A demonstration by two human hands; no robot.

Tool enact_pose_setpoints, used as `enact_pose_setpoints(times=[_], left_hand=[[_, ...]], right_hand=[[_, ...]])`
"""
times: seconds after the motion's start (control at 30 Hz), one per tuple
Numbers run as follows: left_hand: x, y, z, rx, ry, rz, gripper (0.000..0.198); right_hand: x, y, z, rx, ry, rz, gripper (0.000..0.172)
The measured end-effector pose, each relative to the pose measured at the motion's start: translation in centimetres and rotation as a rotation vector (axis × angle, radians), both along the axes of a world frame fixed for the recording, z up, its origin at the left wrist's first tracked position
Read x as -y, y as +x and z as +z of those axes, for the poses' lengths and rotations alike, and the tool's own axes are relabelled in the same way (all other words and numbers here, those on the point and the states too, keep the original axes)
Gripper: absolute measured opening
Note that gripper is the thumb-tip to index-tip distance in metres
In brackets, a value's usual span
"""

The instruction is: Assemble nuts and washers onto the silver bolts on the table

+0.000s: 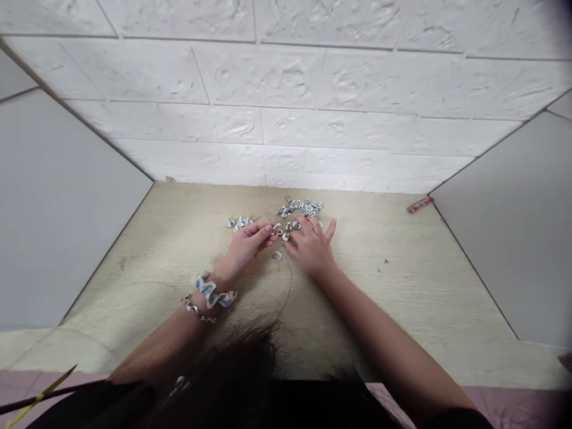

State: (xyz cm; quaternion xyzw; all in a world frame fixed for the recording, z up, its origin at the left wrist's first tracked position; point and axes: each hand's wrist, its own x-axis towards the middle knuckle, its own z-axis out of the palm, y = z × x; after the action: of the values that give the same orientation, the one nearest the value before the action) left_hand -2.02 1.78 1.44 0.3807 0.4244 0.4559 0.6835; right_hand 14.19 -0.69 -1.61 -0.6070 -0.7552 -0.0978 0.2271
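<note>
My left hand (248,243) is closed, with a silver bolt (276,228) pinched between thumb and fingers just above the table. My right hand (311,243) lies over the loose hardware, its thumb and little finger spread and its fingertips among the pieces. Close to its fingers are a washer (286,236) and a bolt with a washer (296,225). Behind both hands is a pile of bolts, nuts and washers (308,207). Left of my left hand sits a small group of bolts with washers (240,221). A single round washer (277,255) lies nearer me, between my wrists.
The pale wooden table (379,310) meets a white brick-patterned wall (286,77) at the back. Grey panels stand on the left (67,196) and right (504,220). A red-handled tool (420,205) rests by the right panel.
</note>
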Motion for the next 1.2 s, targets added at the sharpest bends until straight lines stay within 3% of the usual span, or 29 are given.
enact_pose_setpoints(times=[0.3,0.53,0.73,0.97,1.2], left_hand=[[0.1,0.3,1.2,0.037,-0.063,0.22,0.035],[0.3,-0.2,1.4,0.0,-0.097,0.205,0.039],[0.1,-0.7,1.1,0.031,-0.082,0.206,0.036],[-0.1,-0.7,-0.3,0.061,-0.045,0.146,0.031],[-0.1,-1.1,0.9,0.066,-0.014,0.144,0.026]], right_hand=[[0.6,1.2,-0.1,0.125,0.277,-0.022,0.016],[1.5,1.8,0.6,0.001,0.377,0.01,0.011],[1.8,1.2,0.2,0.019,0.186,-0.03,0.014],[1.3,0.2,-0.5,0.134,0.127,0.024,0.024],[1.2,0.2,-0.2,0.147,0.056,0.024,0.017]])
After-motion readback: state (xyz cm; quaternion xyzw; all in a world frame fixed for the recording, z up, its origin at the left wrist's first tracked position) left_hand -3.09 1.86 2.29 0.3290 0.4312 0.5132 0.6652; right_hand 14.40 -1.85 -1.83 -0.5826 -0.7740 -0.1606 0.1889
